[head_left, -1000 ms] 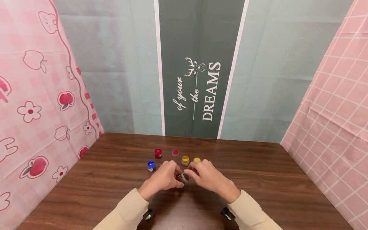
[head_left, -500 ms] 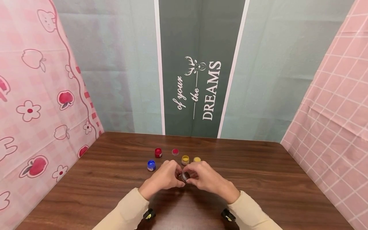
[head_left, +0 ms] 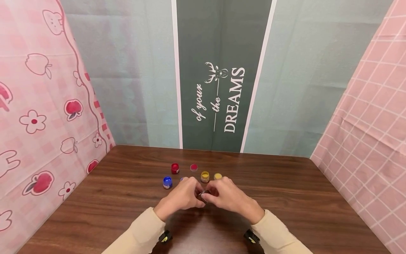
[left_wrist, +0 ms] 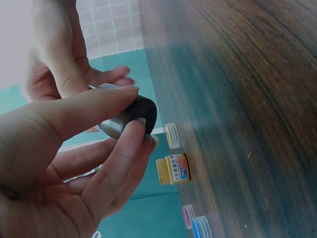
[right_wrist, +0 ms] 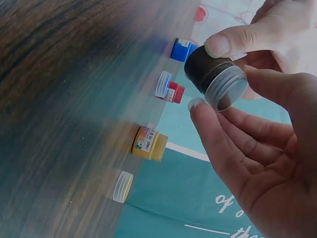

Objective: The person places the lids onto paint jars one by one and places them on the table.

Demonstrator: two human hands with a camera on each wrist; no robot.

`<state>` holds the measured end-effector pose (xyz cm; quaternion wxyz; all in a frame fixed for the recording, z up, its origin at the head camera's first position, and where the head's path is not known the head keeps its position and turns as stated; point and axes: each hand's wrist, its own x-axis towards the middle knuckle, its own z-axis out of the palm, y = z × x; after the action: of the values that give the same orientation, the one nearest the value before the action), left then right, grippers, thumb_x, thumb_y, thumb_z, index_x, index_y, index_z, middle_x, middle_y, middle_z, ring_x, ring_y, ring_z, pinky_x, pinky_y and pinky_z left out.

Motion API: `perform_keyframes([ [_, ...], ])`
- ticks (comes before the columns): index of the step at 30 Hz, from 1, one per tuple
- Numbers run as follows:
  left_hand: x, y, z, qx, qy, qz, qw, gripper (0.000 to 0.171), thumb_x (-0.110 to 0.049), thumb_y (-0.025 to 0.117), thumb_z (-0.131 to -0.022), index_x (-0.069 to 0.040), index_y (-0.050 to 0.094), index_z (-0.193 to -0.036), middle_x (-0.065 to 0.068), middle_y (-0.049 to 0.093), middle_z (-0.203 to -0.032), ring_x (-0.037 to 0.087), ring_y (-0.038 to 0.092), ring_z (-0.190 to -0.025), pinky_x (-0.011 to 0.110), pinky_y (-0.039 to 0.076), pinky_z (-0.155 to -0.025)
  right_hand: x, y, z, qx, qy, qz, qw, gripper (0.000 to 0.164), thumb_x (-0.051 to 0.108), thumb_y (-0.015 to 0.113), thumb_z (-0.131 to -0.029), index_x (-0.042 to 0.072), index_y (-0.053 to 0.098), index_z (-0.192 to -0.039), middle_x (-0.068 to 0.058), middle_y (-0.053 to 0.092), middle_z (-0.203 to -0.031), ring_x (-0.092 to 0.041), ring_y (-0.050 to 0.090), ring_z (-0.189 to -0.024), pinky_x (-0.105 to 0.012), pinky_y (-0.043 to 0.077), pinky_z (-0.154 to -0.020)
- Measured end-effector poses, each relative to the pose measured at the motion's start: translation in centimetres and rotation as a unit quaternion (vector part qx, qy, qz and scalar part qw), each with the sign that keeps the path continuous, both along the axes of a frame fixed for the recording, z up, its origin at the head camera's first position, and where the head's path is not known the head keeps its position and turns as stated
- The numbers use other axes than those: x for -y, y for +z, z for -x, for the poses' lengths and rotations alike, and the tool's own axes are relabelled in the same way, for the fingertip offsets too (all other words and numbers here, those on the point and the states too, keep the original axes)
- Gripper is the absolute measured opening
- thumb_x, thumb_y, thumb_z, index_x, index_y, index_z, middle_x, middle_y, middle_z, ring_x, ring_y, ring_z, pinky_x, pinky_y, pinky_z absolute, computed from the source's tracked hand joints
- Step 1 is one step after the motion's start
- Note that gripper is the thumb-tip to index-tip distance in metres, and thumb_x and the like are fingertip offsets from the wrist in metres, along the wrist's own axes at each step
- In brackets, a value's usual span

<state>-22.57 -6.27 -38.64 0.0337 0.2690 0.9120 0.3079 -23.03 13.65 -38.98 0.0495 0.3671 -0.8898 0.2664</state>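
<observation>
The left hand (head_left: 182, 194) is gripping a dark paint jar (right_wrist: 205, 69) between thumb and fingers, holding it tilted above the wood-grain table (head_left: 127, 208). The right hand (head_left: 229, 194) is touching the clear ribbed lid (right_wrist: 228, 85) with its thumb, but whether its fingers are gripping it I cannot tell. A yellow jar (head_left: 205, 177), red jar (head_left: 175, 169) and blue jar (head_left: 167, 182) are standing lidless beyond.
</observation>
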Motion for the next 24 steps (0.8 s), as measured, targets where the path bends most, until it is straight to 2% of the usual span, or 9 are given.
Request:
perform_keyframes([
  [5,-0.1,0.0,0.0,0.002,-0.02,-0.019,0.9996,0.014,-0.011,0.09,-0.075,-0.01,0.078,-0.081,-0.008,0.064,-0.062,0.003,0.049,-0.055,0.019,0.042,-0.05,0.1,0.1,0.0,-0.009,-0.019,-0.008,1.0,0.025,0.028,0.074,-0.095,0.014,0.071,-0.075,0.012,0.054,-0.056,0.008,0.038,-0.048,-0.013,0.034,-0.044],
  [8,-0.1,0.0,0.0,0.005,-0.023,-0.023,0.9995,0.014,-0.011,0.09,-0.075,-0.01,0.078,-0.082,-0.008,0.064,-0.062,0.003,0.049,-0.054,0.018,0.043,-0.049,0.1,0.1,0.0,-0.014,-0.023,-0.015,1.0,0.029,0.03,0.074,-0.095,0.014,0.07,-0.072,0.013,0.048,-0.053,0.008,0.035,-0.047,-0.013,0.03,-0.044],
  [11,-0.1,-0.1,0.0,0.007,-0.022,-0.022,0.9995,0.014,-0.011,0.09,-0.075,-0.01,0.078,-0.083,-0.008,0.065,-0.063,0.003,0.049,-0.054,0.018,0.043,-0.05,0.1,0.1,0.1,-0.016,-0.023,-0.022,0.999,0.028,0.031,0.073,-0.096,0.014,0.071,-0.073,0.013,0.049,-0.053,0.008,0.036,-0.047,-0.013,0.031,-0.044],
  [14,0.0,-0.1,0.0,0.009,-0.02,-0.022,0.9995,0.014,-0.011,0.09,-0.075,-0.009,0.078,-0.082,-0.006,0.065,-0.063,0.003,0.049,-0.054,0.018,0.043,-0.049,0.0,0.2,0.1,-0.031,-0.024,-0.024,0.999,0.026,0.033,0.073,-0.096,0.012,0.074,-0.081,0.011,0.058,-0.059,0.008,0.042,-0.05,-0.013,0.036,-0.046],
  [18,0.0,-0.1,0.0,0.011,-0.016,-0.023,0.9996,0.015,-0.012,0.09,-0.076,-0.008,0.077,-0.083,-0.004,0.068,-0.065,0.004,0.051,-0.055,0.019,0.044,-0.05,-0.4,0.4,0.3,-0.05,-0.014,0.002,0.999,0.024,0.032,0.074,-0.096,0.008,0.076,-0.097,0.004,0.072,-0.074,0.004,0.058,-0.061,-0.014,0.048,-0.055],
  [21,0.1,-0.1,0.0,0.006,-0.015,-0.019,0.9997,0.015,-0.013,0.09,-0.076,-0.009,0.078,-0.084,-0.004,0.07,-0.066,0.005,0.052,-0.058,0.019,0.045,-0.053,-0.8,0.5,0.3,-0.027,0.019,0.038,0.999,0.02,0.022,0.076,-0.094,0.005,0.074,-0.104,-0.002,0.076,-0.088,-0.005,0.07,-0.075,-0.021,0.058,-0.065],
  [24,0.1,0.0,0.1,-0.006,-0.013,-0.013,0.9998,0.015,-0.014,0.091,-0.075,-0.011,0.079,-0.084,-0.006,0.068,-0.064,0.006,0.051,-0.06,0.02,0.043,-0.054,-1.1,0.4,0.2,0.003,0.065,0.062,0.996,0.02,0.01,0.08,-0.088,0.005,0.072,-0.106,-0.005,0.073,-0.103,-0.014,0.073,-0.09,-0.027,0.063,-0.077],
])
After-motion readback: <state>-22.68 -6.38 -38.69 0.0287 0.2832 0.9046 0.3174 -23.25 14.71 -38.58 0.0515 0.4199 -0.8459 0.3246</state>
